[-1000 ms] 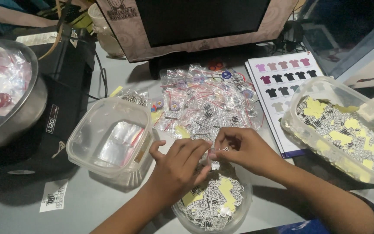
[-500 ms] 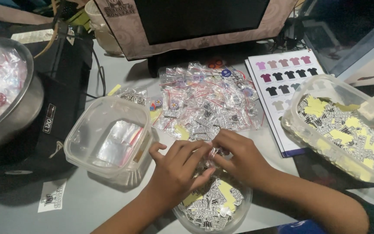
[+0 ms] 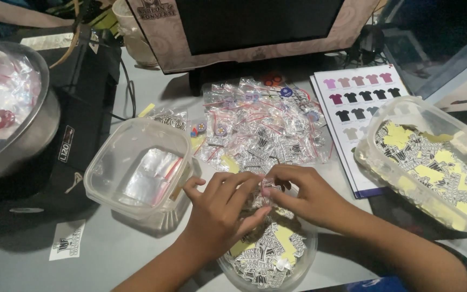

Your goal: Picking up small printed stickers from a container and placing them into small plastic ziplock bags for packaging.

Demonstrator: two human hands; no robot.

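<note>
My left hand [image 3: 220,208] and my right hand [image 3: 304,194] meet over a round clear bowl [image 3: 277,270] full of black-and-white stickers with yellow backings. Between their fingertips they pinch a small clear plastic bag [image 3: 266,186]; what is inside it is hidden by the fingers. Just beyond the hands lies a heap of filled small clear bags [image 3: 260,127] with red seal strips. To the left stands a square clear tub [image 3: 136,167] holding empty clear bags.
A long clear tub [image 3: 433,167] of stickers sits at the right, partly over a colour chart sheet of shirt shapes [image 3: 360,100]. A metal bowl [image 3: 31,138] of bagged items is at far left on a black device [image 3: 90,116]. A monitor [image 3: 255,27] stands behind.
The right hand dropped from slightly raised to meet the left hand low over the round bowl. The fingers have closed in tighter around the small bag.
</note>
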